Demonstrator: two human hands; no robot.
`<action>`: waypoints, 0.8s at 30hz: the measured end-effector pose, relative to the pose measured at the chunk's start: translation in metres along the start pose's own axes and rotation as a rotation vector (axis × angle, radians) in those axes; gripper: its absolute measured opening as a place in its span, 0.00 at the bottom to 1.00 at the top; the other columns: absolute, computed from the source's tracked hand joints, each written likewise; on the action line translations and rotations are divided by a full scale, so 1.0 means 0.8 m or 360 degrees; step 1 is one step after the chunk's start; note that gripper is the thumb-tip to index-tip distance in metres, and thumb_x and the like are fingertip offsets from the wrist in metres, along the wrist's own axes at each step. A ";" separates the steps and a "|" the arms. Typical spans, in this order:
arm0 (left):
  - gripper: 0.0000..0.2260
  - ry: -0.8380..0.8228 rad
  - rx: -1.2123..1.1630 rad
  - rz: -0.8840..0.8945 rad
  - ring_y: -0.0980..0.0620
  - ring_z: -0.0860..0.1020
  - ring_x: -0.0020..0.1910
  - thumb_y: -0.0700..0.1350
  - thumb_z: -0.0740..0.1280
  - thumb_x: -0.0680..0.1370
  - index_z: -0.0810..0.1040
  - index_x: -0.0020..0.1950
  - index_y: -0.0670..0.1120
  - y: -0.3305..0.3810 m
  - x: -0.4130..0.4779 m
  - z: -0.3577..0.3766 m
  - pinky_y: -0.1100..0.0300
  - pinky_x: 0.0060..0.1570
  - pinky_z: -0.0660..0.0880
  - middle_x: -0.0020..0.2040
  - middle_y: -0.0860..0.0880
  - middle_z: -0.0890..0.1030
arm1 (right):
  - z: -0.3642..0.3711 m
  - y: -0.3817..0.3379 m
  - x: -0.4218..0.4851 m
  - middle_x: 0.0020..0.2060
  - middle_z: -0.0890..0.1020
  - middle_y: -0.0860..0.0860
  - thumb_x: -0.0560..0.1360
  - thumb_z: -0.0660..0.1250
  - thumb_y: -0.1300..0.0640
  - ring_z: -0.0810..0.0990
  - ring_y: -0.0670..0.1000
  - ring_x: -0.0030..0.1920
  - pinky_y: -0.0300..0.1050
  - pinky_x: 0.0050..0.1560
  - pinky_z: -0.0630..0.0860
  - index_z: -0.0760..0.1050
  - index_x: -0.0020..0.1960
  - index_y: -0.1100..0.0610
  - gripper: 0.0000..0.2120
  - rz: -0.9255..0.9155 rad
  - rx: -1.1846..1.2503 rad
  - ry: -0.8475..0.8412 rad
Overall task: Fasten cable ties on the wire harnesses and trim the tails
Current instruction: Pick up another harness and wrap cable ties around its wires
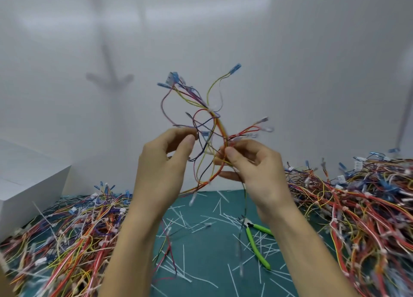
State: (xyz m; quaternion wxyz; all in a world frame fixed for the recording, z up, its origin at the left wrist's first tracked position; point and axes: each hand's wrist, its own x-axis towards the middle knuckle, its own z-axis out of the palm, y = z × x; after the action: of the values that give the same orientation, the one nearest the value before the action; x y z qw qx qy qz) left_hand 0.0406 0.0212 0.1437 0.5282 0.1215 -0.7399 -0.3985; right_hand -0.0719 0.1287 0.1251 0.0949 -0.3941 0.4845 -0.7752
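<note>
Centre of frame, two bare hands are raised side by side, a little apart. The right hand [257, 169] pinches the main bundle of a wire harness [218, 122] between thumb and fingers, probably to steady it for checking or tying. The left hand [161, 167] curls at the loose wires; whether it grips one cannot be told. The harness fans up towards the upper middle, held clear of the clutter below. Under the hands, green-handled cutters [253, 234] lie within reach on a green mat [201, 252] strewn with white cut tails [178, 216]. Harness piles fill the lower left [67, 229] and right [357, 207], likely sorted.
</note>
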 end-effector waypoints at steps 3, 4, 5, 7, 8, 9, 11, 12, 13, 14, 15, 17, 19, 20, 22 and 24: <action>0.03 0.0106 -0.0451 -0.0205 0.52 0.85 0.47 0.41 0.69 0.78 0.81 0.51 0.46 -0.005 0.002 0.005 0.58 0.49 0.81 0.45 0.50 0.87 | 0.007 0.006 -0.004 0.38 0.87 0.51 0.78 0.66 0.67 0.87 0.48 0.41 0.40 0.38 0.82 0.80 0.47 0.59 0.06 0.0105 -0.0021 -0.0179; 0.04 0.0132 -0.0555 -0.0238 0.52 0.85 0.45 0.42 0.71 0.77 0.81 0.51 0.44 -0.006 0.004 0.005 0.60 0.46 0.80 0.44 0.48 0.87 | 0.008 0.008 -0.005 0.39 0.87 0.51 0.78 0.67 0.66 0.86 0.49 0.42 0.40 0.39 0.82 0.81 0.48 0.60 0.05 0.0136 -0.0057 -0.0244; 0.07 0.0147 -0.0606 -0.0242 0.53 0.84 0.43 0.42 0.72 0.76 0.81 0.52 0.42 -0.008 0.005 0.004 0.63 0.42 0.79 0.42 0.48 0.86 | 0.009 0.009 -0.007 0.39 0.87 0.52 0.78 0.67 0.66 0.86 0.49 0.42 0.41 0.40 0.82 0.81 0.47 0.59 0.05 0.0160 -0.0101 -0.0300; 0.10 0.0146 -0.0650 -0.0224 0.54 0.83 0.40 0.40 0.72 0.76 0.79 0.56 0.39 -0.011 0.006 0.003 0.65 0.39 0.76 0.42 0.48 0.86 | 0.010 0.012 -0.008 0.39 0.87 0.52 0.77 0.69 0.65 0.86 0.50 0.42 0.45 0.42 0.82 0.82 0.42 0.55 0.08 0.0180 -0.0226 -0.0359; 0.09 0.0114 -0.0689 -0.0220 0.52 0.84 0.41 0.37 0.70 0.77 0.77 0.57 0.39 -0.012 0.006 0.003 0.63 0.40 0.78 0.42 0.47 0.86 | 0.011 0.014 -0.009 0.39 0.87 0.53 0.76 0.70 0.65 0.87 0.52 0.43 0.47 0.43 0.82 0.82 0.40 0.54 0.09 0.0190 -0.0302 -0.0372; 0.09 0.0066 -0.0757 -0.0244 0.50 0.85 0.42 0.34 0.67 0.77 0.76 0.56 0.41 -0.012 0.007 0.002 0.61 0.41 0.79 0.43 0.47 0.86 | 0.013 0.016 -0.009 0.40 0.87 0.55 0.76 0.71 0.64 0.87 0.54 0.44 0.48 0.43 0.81 0.82 0.39 0.54 0.09 0.0214 -0.0360 -0.0380; 0.13 -0.0035 -0.0786 -0.0286 0.45 0.85 0.44 0.29 0.62 0.77 0.78 0.54 0.46 -0.011 0.006 0.003 0.58 0.41 0.81 0.44 0.46 0.86 | 0.017 0.022 -0.010 0.39 0.87 0.55 0.76 0.71 0.62 0.86 0.54 0.40 0.48 0.41 0.80 0.82 0.37 0.51 0.11 0.0282 -0.0381 -0.0360; 0.15 -0.0064 -0.0724 -0.0271 0.44 0.85 0.45 0.28 0.61 0.77 0.79 0.52 0.47 -0.011 0.006 0.003 0.57 0.41 0.81 0.44 0.47 0.86 | 0.019 0.025 -0.010 0.37 0.86 0.54 0.76 0.71 0.62 0.85 0.52 0.38 0.47 0.40 0.80 0.81 0.36 0.51 0.11 0.0304 -0.0372 -0.0327; 0.17 -0.0082 -0.0669 -0.0245 0.45 0.85 0.46 0.28 0.61 0.77 0.81 0.50 0.48 -0.013 0.005 0.003 0.58 0.42 0.81 0.44 0.48 0.86 | 0.022 0.028 -0.010 0.36 0.86 0.53 0.76 0.70 0.62 0.85 0.51 0.35 0.47 0.39 0.80 0.81 0.37 0.52 0.11 0.0313 -0.0370 -0.0276; 0.17 -0.0097 -0.0628 -0.0211 0.46 0.84 0.46 0.28 0.62 0.77 0.82 0.48 0.49 -0.014 0.005 0.003 0.59 0.43 0.81 0.44 0.48 0.86 | 0.023 0.031 -0.009 0.35 0.85 0.52 0.76 0.70 0.62 0.85 0.51 0.34 0.48 0.38 0.81 0.80 0.37 0.53 0.10 0.0319 -0.0373 -0.0210; 0.18 -0.0111 -0.0600 -0.0182 0.48 0.83 0.45 0.28 0.62 0.76 0.83 0.46 0.50 -0.016 0.004 0.002 0.60 0.43 0.81 0.43 0.49 0.85 | 0.024 0.033 -0.008 0.34 0.85 0.52 0.76 0.71 0.62 0.85 0.51 0.33 0.48 0.38 0.82 0.80 0.37 0.54 0.09 0.0328 -0.0373 -0.0138; 0.18 -0.0153 -0.0564 -0.0171 0.49 0.80 0.43 0.30 0.65 0.72 0.84 0.44 0.52 -0.018 0.003 0.000 0.64 0.39 0.78 0.42 0.50 0.84 | 0.022 0.036 -0.007 0.33 0.86 0.52 0.74 0.71 0.61 0.85 0.51 0.33 0.50 0.39 0.83 0.81 0.37 0.55 0.08 0.0344 -0.0381 -0.0044; 0.14 -0.0227 -0.0576 -0.0188 0.48 0.80 0.45 0.35 0.68 0.70 0.85 0.46 0.52 -0.018 0.004 -0.002 0.57 0.47 0.80 0.44 0.48 0.85 | 0.018 0.036 -0.005 0.34 0.86 0.53 0.74 0.72 0.61 0.86 0.53 0.34 0.50 0.40 0.84 0.81 0.37 0.56 0.07 0.0358 -0.0412 -0.0037; 0.11 -0.0233 -0.0561 -0.0175 0.48 0.81 0.46 0.37 0.71 0.70 0.84 0.47 0.52 -0.018 0.003 -0.002 0.49 0.52 0.80 0.46 0.48 0.85 | 0.017 0.036 -0.005 0.34 0.86 0.54 0.74 0.72 0.60 0.86 0.53 0.34 0.49 0.39 0.83 0.81 0.37 0.57 0.07 0.0362 -0.0434 -0.0046; 0.08 -0.0178 -0.0500 -0.0137 0.45 0.82 0.48 0.40 0.74 0.73 0.84 0.49 0.51 -0.018 0.003 -0.001 0.43 0.57 0.79 0.47 0.47 0.85 | 0.014 0.036 -0.005 0.34 0.86 0.54 0.73 0.72 0.60 0.86 0.54 0.34 0.47 0.37 0.81 0.81 0.36 0.56 0.07 0.0366 -0.0475 -0.0080; 0.07 -0.0176 -0.0445 -0.0111 0.42 0.83 0.51 0.41 0.73 0.75 0.84 0.51 0.50 -0.017 0.003 0.001 0.44 0.58 0.79 0.48 0.47 0.86 | 0.012 0.036 -0.004 0.34 0.86 0.54 0.73 0.72 0.60 0.86 0.53 0.33 0.46 0.37 0.80 0.82 0.36 0.57 0.08 0.0366 -0.0485 -0.0105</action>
State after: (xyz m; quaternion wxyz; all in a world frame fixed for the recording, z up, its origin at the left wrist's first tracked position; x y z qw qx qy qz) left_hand 0.0358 0.0108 0.1352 0.4842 0.0503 -0.7004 -0.5220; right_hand -0.0696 0.1095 0.1017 0.1380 -0.3712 0.6347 -0.6635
